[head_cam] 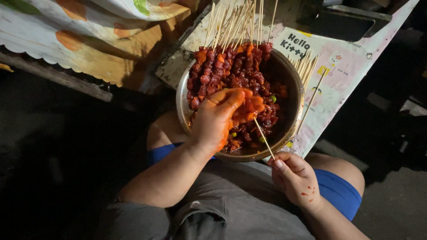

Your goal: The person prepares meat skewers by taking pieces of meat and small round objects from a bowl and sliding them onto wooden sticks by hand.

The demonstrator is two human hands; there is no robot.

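A plastic sheet (351,66) printed with pastel cartoon figures covers the board in front of my knees, wrinkled and worn at its edges. On it sits my round metal bowl (293,89), its dull rim dented smooth, heaped with wet red cubes of marinated meat (231,71) flecked with a few green bits. Along the far side of the bowl lie the filled skewers (235,22), their pale thin bamboo ends fanning upward past the rim; a few bare sticks (307,66) lean at the bowl's right edge.

My left hand (218,118) is down in the bowl, stained orange with slick marinade, fingers curled and pinched closed around a piece of meat (249,109) right at the tip of a stick. My right hand (296,178), spotted with red sauce, rests near my knee just below the bowl's rim, fingers closed tight on the lower end of that one slim bamboo skewer (263,138), which slants up into the meat.
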